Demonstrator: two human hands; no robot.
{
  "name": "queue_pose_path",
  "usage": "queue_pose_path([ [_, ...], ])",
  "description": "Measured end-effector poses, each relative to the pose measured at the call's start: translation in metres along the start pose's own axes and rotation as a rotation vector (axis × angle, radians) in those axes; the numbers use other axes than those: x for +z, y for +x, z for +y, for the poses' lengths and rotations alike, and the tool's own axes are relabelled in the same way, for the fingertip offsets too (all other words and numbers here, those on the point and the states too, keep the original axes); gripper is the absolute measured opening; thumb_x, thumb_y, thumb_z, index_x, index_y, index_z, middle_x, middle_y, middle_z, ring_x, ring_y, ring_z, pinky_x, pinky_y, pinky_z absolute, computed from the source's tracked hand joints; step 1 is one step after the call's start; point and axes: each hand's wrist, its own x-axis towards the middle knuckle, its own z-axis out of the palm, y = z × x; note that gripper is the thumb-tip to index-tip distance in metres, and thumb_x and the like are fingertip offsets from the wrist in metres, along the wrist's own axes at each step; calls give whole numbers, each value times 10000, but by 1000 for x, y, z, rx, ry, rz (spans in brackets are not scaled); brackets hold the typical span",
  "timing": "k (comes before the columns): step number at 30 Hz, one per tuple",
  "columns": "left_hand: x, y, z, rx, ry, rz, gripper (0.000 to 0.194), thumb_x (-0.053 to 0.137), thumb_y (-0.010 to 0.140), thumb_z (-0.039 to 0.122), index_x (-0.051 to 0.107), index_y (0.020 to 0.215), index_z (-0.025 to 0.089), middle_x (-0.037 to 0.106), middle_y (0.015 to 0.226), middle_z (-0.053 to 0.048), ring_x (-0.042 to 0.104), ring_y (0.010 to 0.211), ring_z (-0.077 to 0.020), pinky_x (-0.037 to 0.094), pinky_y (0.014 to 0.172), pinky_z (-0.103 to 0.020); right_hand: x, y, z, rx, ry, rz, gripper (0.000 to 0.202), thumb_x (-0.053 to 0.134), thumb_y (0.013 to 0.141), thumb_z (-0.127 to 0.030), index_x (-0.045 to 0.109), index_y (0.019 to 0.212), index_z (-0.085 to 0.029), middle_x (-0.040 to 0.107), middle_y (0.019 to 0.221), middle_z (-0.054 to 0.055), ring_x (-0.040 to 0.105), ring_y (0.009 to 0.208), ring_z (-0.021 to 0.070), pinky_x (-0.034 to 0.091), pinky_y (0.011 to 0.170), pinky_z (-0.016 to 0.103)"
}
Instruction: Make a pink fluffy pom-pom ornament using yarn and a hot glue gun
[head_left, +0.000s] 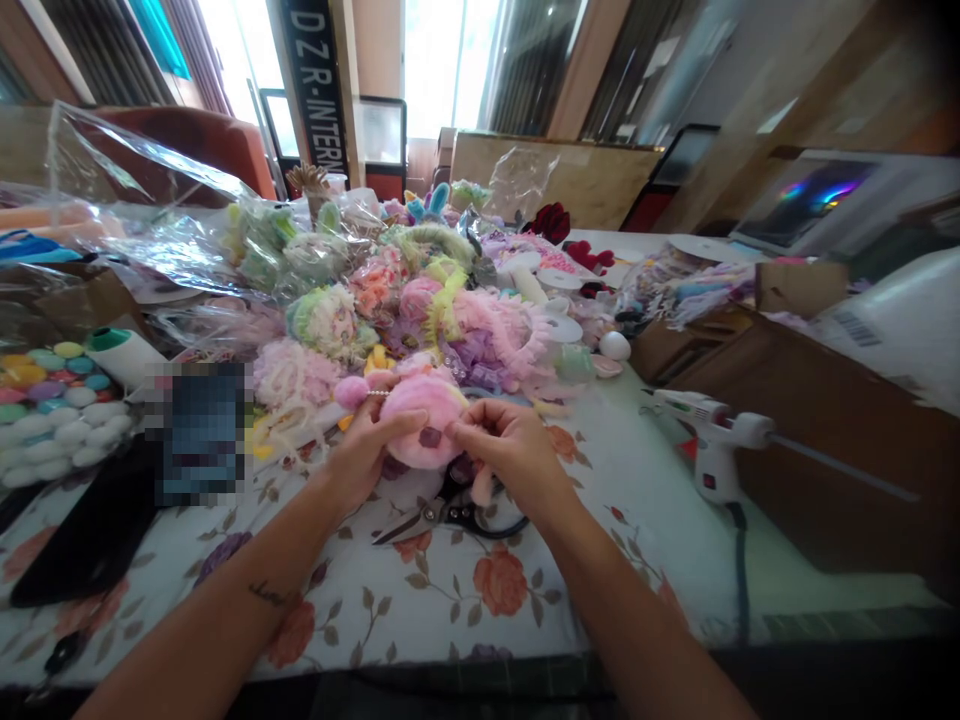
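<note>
A round pink plush ball (421, 415) with a small dark mauve patch on its front is held up over the table. My left hand (369, 440) is closed round its left side, the thumb lying across the front. A pink pompom (351, 391) and a string of white beads show beside that hand. At the ball's right side, my right hand (506, 445) pinches with thumb and fingertips; whether a small piece sits between them is hidden. Below the hands lie black-handled scissors (431, 515), blades pointing left, partly covered by the ball and my right hand.
A heap of pastel trims and yarn (480, 320) fills the table's middle. To the right are a white glue gun (716, 440) and a cardboard box (810, 440). On the left are foam balls (64, 440) and a black flat object (90, 530). A floral cloth (360, 620) covers the front.
</note>
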Motion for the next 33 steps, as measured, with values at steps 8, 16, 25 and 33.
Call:
queue_pose_path([
  [8,4,-3,3,35,15,26,607,852,656,257,640,1223,212,725,947,-25,682,899,-236,554,782,-329,-1,0,3,34,5,7,366,807,665,-469,558,645,-201,532,531,-58,469,378,83,285,349,200],
  [16,3,-1,1,26,-71,-38,614,829,714,285,597,1278,214,718,972,-20,692,913,-205,559,763,-288,-4,7,5,44,-48,48,595,809,638,-530,594,1080,-193,676,1041,89,669,935,239,550,695,305],
  [25,5,-2,2,54,-148,-29,593,847,734,261,595,1271,237,713,1015,-11,695,913,-167,571,800,-258,5,8,14,-12,-26,176,712,807,607,-589,548,1171,-240,590,1183,87,598,1074,263,540,828,353],
  [33,6,-1,-1,95,-128,-17,638,870,723,325,600,1292,221,744,1058,-49,712,1003,-230,581,831,-298,6,-1,10,58,290,-146,512,711,841,-547,508,1193,-235,452,462,-135,420,459,119,574,701,352],
])
